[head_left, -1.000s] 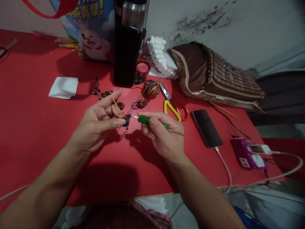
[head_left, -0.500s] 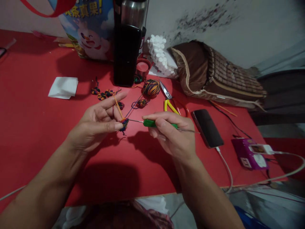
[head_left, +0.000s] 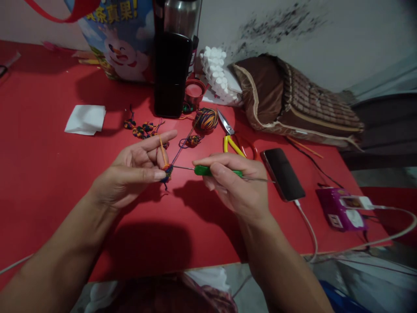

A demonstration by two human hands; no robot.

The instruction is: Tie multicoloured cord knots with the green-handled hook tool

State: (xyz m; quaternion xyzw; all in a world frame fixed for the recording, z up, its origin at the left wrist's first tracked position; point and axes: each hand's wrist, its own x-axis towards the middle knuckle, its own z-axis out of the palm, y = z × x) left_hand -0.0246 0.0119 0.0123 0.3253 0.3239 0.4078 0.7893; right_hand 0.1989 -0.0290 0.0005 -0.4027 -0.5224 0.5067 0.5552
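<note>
Between thumb and fingers, my left hand (head_left: pixel 137 169) pinches a small multicoloured crochet piece (head_left: pixel 167 173). Orange yarn (head_left: pixel 163 152) runs up from the piece over its raised index finger. My right hand (head_left: pixel 236 180) is closed around the green handle of a crochet hook (head_left: pixel 202 170), whose thin metal shaft points left and meets the piece; the tip is hidden there. A dark strand leads from the piece back toward a ball of variegated yarn (head_left: pixel 207 119). Several small crocheted bits (head_left: pixel 143 129) lie behind my left hand, and another small bundle (head_left: pixel 194 140) lies near the ball.
Yellow-and-orange-handled scissors (head_left: pixel 233 139) lie beyond my right hand. A phone on a cable (head_left: pixel 282 174) and a purple box (head_left: pixel 340 208) are at the right. Behind stand a black phone-like slab (head_left: pixel 172 76), a printed bag (head_left: pixel 127 48) and a brown cushion (head_left: pixel 293 95). Folded white paper (head_left: pixel 85 119) lies left.
The crochet piece has shifted slightly left and tilted in my left hand, whose index finger has moved a little right. The hook remains at the piece in my right hand.
</note>
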